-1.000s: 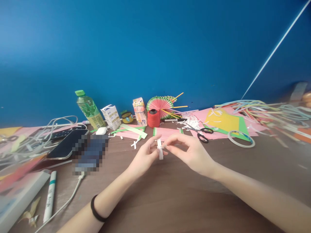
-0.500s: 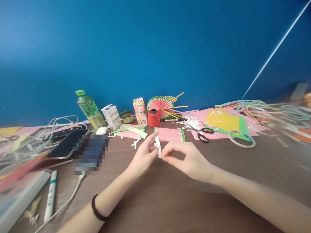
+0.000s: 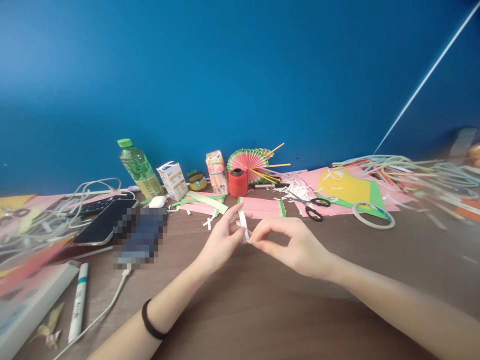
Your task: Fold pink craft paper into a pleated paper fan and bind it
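Note:
Above the middle of the table, my left hand (image 3: pixel 224 237) pinches a narrow white paper strip (image 3: pixel 243 220) between thumb and fingers. My right hand (image 3: pixel 290 245) is closed in a pinch at the strip's lower end, thumb against forefinger. Just beyond the hands lies a pleated pink paper piece (image 3: pixel 260 207) with a green edge. Behind it stand a red spool of thread (image 3: pixel 238 183) and a pink and green folded paper fan (image 3: pixel 248 162) with yellow sticks. Black-handled scissors (image 3: pixel 314 213) rest to the right of the pleated piece.
At left are a green-capped bottle (image 3: pixel 140 170), a small carton (image 3: pixel 172 180), a phone (image 3: pixel 140 237) with a cable, and a marker (image 3: pixel 78 302). At right lie a roll of tape (image 3: pixel 373 216), coloured paper sheets (image 3: pixel 343 185), white scraps (image 3: pixel 298 190) and a heap of thin strips (image 3: pixel 420 170).
My right hand has shifted very slightly at the strip's lower end, and the strip has tilted a little. My left hand stays almost still.

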A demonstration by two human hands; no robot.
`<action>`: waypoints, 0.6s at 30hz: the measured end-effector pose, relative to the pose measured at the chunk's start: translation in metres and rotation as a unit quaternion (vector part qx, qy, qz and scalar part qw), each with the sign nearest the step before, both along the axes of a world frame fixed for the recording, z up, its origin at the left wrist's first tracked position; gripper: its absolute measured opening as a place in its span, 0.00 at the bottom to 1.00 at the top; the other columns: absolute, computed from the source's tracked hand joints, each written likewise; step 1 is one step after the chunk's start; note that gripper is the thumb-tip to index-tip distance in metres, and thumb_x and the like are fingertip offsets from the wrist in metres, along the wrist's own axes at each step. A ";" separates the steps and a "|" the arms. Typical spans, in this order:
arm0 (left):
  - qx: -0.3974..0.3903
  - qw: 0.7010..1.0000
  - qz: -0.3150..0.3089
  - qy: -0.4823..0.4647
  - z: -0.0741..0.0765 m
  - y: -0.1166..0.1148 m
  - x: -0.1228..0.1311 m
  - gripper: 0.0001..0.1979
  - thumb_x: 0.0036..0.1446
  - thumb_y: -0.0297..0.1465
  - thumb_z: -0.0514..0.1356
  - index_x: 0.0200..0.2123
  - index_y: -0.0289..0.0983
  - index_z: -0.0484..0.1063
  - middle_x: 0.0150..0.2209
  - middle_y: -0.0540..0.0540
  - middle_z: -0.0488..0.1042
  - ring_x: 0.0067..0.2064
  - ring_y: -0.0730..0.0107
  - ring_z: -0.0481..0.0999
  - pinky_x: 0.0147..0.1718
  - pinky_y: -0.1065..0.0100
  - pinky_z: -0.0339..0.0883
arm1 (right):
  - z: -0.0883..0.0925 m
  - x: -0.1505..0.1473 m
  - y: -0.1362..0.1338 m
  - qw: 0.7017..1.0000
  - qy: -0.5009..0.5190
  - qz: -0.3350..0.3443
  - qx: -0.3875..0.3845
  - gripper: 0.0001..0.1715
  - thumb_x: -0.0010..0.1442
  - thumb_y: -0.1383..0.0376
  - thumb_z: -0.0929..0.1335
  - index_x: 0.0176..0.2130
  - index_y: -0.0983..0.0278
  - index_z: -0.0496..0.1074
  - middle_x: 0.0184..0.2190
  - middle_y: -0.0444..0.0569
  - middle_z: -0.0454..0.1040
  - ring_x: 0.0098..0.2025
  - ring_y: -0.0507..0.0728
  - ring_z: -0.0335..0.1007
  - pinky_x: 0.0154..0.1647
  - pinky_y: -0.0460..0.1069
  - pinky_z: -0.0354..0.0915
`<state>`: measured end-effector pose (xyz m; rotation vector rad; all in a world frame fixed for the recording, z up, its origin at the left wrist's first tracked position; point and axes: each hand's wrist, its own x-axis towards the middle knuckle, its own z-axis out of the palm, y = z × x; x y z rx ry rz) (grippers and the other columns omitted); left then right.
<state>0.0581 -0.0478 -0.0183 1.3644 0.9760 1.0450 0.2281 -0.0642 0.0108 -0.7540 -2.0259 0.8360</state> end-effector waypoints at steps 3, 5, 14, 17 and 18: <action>0.007 1.000 0.001 0.014 0.000 0.000 0.000 0.25 0.50 0.27 0.54 0.54 0.38 0.56 0.50 0.40 0.66 0.35 0.72 0.72 0.36 0.67 0.64 | 0.003 0.003 0.006 0.998 0.041 -0.026 -0.026 0.04 0.55 0.67 0.65 0.30 0.63 0.70 0.31 0.45 0.74 0.35 0.53 0.71 0.40 0.49 0.67; 0.002 1.000 0.003 0.031 0.001 -0.001 0.000 0.24 0.50 0.27 0.54 0.53 0.38 0.57 0.48 0.41 0.67 0.32 0.73 0.72 0.34 0.67 0.64 | 0.005 0.005 0.011 0.995 0.079 -0.046 -0.050 0.03 0.55 0.66 0.66 0.30 0.63 0.69 0.31 0.45 0.74 0.36 0.53 0.72 0.40 0.50 0.67; -0.019 0.997 -0.039 0.065 0.011 -0.004 0.001 0.25 0.47 0.25 0.51 0.52 0.38 0.61 0.34 0.49 0.71 0.24 0.79 0.64 0.27 0.72 0.58 | -0.004 0.009 0.026 0.955 0.227 0.013 -0.190 0.06 0.54 0.63 0.67 0.31 0.64 0.65 0.28 0.44 0.72 0.32 0.51 0.70 0.38 0.49 0.66; 0.002 0.994 -0.050 0.097 0.011 -0.002 -0.002 0.26 0.45 0.24 0.49 0.51 0.39 0.63 0.35 0.49 0.71 0.25 0.78 0.63 0.26 0.73 0.58 | -0.002 0.009 0.027 0.944 0.241 0.020 -0.227 0.08 0.53 0.63 0.67 0.30 0.64 0.63 0.25 0.43 0.69 0.27 0.49 0.67 0.31 0.47 0.64; 0.021 0.992 -0.043 0.118 0.010 -0.001 -0.004 0.26 0.46 0.24 0.49 0.51 0.39 0.63 0.36 0.49 0.72 0.27 0.77 0.65 0.27 0.73 0.59 | -0.001 0.010 0.028 0.943 0.242 0.007 -0.227 0.09 0.52 0.62 0.67 0.29 0.64 0.63 0.24 0.42 0.67 0.25 0.48 0.64 0.28 0.46 0.63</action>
